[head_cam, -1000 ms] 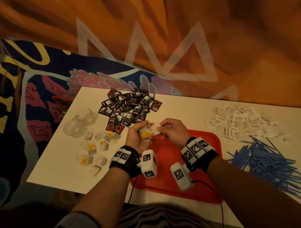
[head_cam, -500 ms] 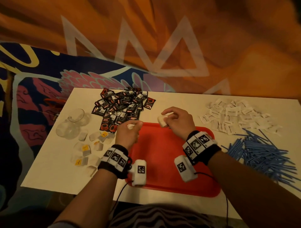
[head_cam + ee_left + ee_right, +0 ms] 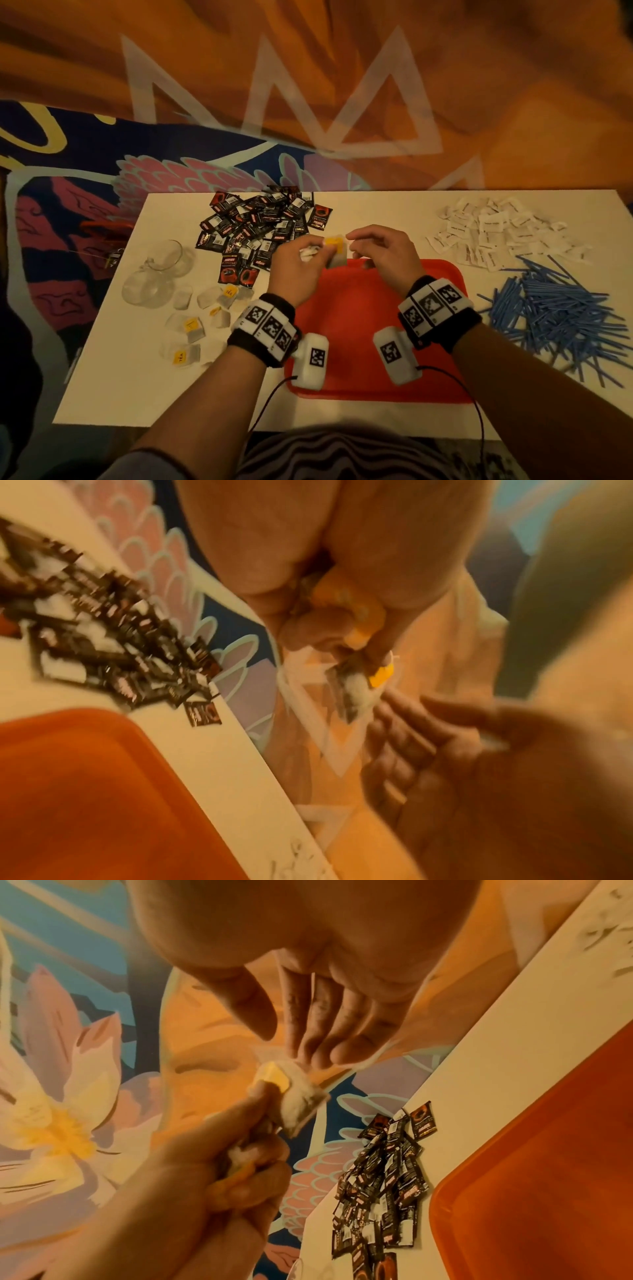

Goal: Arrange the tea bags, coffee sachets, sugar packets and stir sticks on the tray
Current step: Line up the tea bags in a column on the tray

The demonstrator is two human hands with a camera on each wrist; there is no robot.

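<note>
At frame centre, the left hand point(image 3: 297, 265) grips white yellow-tagged paper tea bags point(image 3: 337, 251); the loose-fingered, empty right hand point(image 3: 383, 255) reaches. Next, probably: place one on the red plastic tray point(image 3: 356, 342).

The red tray point(image 3: 359, 342) lies bare, open to reach from above. Coffee sachets point(image 3: 260, 226) crowd its far-left corner, sugar packets point(image 3: 496, 233) and stir sticks point(image 3: 561, 315) flank its right, tea bags point(image 3: 202, 315) and glass cups point(image 3: 154, 274) its left.
</note>
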